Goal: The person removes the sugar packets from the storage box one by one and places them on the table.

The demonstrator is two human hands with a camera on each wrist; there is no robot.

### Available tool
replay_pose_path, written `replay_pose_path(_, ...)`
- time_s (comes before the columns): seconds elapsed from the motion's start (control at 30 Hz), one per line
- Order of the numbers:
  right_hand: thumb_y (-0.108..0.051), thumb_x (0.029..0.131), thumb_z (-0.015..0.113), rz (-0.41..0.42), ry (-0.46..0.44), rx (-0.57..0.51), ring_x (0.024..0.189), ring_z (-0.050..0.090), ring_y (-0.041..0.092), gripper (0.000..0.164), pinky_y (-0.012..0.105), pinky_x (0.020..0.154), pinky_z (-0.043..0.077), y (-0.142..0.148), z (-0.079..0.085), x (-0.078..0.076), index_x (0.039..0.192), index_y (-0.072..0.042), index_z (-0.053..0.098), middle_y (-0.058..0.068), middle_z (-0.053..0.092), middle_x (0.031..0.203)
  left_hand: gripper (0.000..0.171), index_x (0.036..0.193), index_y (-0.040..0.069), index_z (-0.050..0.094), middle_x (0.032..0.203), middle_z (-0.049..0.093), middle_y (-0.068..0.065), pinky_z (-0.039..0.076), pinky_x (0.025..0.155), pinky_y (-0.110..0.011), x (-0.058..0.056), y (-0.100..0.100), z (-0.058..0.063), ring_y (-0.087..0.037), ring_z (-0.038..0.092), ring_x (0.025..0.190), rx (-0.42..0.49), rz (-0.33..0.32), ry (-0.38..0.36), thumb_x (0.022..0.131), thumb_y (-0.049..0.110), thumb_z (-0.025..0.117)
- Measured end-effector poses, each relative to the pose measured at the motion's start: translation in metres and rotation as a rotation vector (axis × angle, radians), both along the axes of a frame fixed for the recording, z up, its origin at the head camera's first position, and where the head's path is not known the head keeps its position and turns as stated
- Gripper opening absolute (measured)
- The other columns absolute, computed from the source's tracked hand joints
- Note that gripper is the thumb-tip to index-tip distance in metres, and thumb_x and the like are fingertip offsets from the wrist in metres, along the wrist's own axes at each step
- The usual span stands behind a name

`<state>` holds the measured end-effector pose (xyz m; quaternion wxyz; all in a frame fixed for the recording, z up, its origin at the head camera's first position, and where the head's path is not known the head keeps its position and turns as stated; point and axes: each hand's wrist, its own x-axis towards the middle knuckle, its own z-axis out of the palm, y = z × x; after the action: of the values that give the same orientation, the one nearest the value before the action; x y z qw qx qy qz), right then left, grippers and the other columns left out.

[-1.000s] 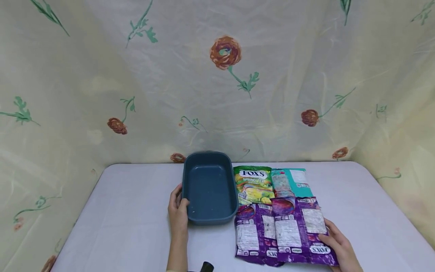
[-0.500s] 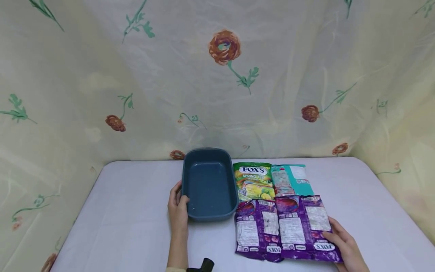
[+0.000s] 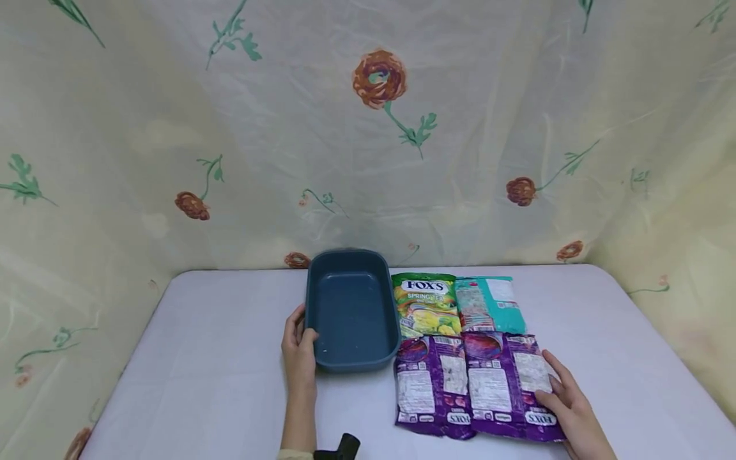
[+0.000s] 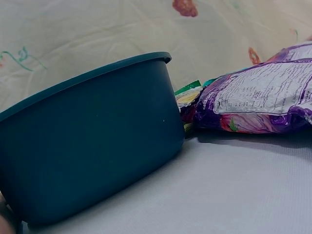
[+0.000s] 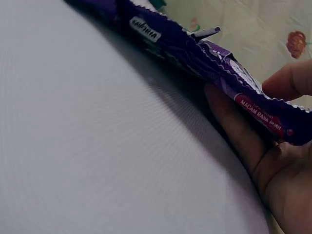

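Observation:
A blue plastic tub (image 3: 359,366) stands at the middle of the table, and my left hand (image 3: 299,342) grips its left side, thumb over the rim. Its outer wall (image 4: 97,136) fills much of the left wrist view. My right hand (image 3: 569,409) holds the right edge of a purple Fox's candy bag (image 3: 489,386), thumb on top. In the right wrist view, fingers (image 5: 236,126) reach under the bag's lifted edge. A second purple candy bag (image 3: 416,391) lies directly left of it. Behind them lie a green Fox's Spring Tea bag (image 3: 427,310) and a teal bag (image 3: 508,314).
The white-covered table (image 3: 218,383) ends at a flowered curtain (image 3: 460,204) along the back and sides. A black cylindrical object (image 3: 347,445) shows at the bottom edge, near the left forearm.
The right purple bag shifted right, off the other purple bag, then slightly back left beside it. My right hand moved with it. The left hand still holds the tub.

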<state>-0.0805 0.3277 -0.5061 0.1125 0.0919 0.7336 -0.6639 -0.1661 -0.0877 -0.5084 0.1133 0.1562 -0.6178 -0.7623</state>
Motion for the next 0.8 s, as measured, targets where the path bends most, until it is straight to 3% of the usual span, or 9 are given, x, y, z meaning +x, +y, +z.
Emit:
replay_pose_path(0.1,-0.03,0.096,0.05,-0.01,-0.06,0.157,0.094,0.059,-0.008,0.076,0.022,0.078,0.053,-0.007,0.002,-0.003,0.152,-0.034,-0.001,-0.002,0.047,0.137,0.057,0.136,0.016,0.048,0.143,0.047,-0.005,0.036,0.089,-0.01,-0.001,-0.002,0.0,-0.017,0.042,0.133,0.006,0.003,0.01,0.082,0.0,0.042)
replay_pose_path(0.17,-0.033,0.096,0.05,0.002,-0.068,0.234,0.096,0.053,-0.013,0.076,0.018,0.08,0.051,-0.01,0.003,-0.005,0.152,-0.032,-0.002,0.017,0.031,0.15,0.056,0.136,0.016,0.048,0.142,0.047,-0.006,0.036,0.088,-0.01,-0.001,-0.003,0.001,-0.017,0.042,0.132,0.007,0.009,0.009,0.082,0.0,0.042)
replay_pose_path(0.23,-0.034,0.096,0.049,0.015,-0.084,0.278,0.109,0.055,-0.002,0.077,0.015,0.081,0.049,-0.012,0.004,-0.005,0.152,-0.032,-0.003,0.024,0.015,0.155,0.056,0.136,0.016,0.048,0.142,0.047,-0.006,0.036,0.088,-0.01,-0.002,-0.003,0.001,-0.017,0.042,0.133,0.004,0.013,0.007,0.082,0.001,0.042)
replay_pose_path(0.33,-0.039,0.096,0.048,0.027,-0.069,0.415,0.124,0.051,0.02,0.075,0.014,0.083,0.047,-0.009,0.004,-0.005,0.152,-0.033,-0.001,0.022,0.012,0.155,0.056,0.136,0.018,0.048,0.143,0.046,-0.005,0.036,0.09,-0.012,-0.002,-0.003,0.0,-0.017,0.042,0.133,0.003,0.004,0.001,0.083,0.001,0.042)
replay_pose_path(0.4,-0.039,0.096,0.048,0.005,-0.027,0.524,0.124,0.049,0.021,0.07,0.01,0.081,0.044,-0.007,0.002,-0.003,0.152,-0.032,0.007,0.019,0.023,0.149,0.057,0.136,0.018,0.048,0.144,0.046,-0.004,0.036,0.09,-0.013,-0.001,-0.003,-0.001,-0.017,0.041,0.134,0.001,0.002,-0.012,0.083,0.002,0.042)
replay_pose_path(0.5,-0.03,0.097,0.049,-0.05,0.11,0.647,0.107,0.047,-0.007,0.06,0.003,0.078,0.039,-0.004,-0.002,0.002,0.151,-0.021,0.024,0.009,0.038,0.13,0.057,0.137,0.018,0.047,0.144,0.046,-0.005,0.036,0.09,-0.013,0.001,-0.002,-0.002,-0.017,0.041,0.134,0.002,0.004,-0.029,0.082,0.001,0.042)
replay_pose_path(0.57,-0.021,0.096,0.05,-0.089,0.199,0.648,0.096,0.037,-0.02,0.053,0.0,0.075,0.036,-0.003,-0.006,0.004,0.147,-0.014,0.034,-0.002,0.04,0.124,0.057,0.136,0.018,0.048,0.143,0.046,-0.005,0.036,0.09,-0.014,0.001,-0.001,-0.002,-0.017,0.042,0.133,0.001,0.005,-0.032,0.082,0.001,0.042)
replay_pose_path(0.7,-0.014,0.096,0.049,-0.12,0.307,0.604,0.099,0.04,-0.018,0.046,0.0,0.078,0.038,-0.003,-0.01,0.002,0.141,-0.01,0.042,-0.023,0.04,0.12,0.057,0.135,0.018,0.049,0.142,0.048,-0.004,0.037,0.092,-0.018,-0.001,0.0,-0.001,-0.017,0.043,0.131,-0.004,0.009,-0.017,0.082,0.002,0.042)
replay_pose_path(0.8,-0.013,0.096,0.049,-0.141,0.32,0.588,0.102,0.042,-0.016,0.042,0.0,0.081,0.037,-0.002,-0.011,0.003,0.137,-0.007,0.045,-0.028,0.04,0.12,0.057,0.135,0.019,0.05,0.141,0.049,-0.004,0.037,0.093,-0.021,-0.002,0.002,-0.002,-0.018,0.044,0.13,-0.007,0.012,-0.014,0.081,0.002,0.043)
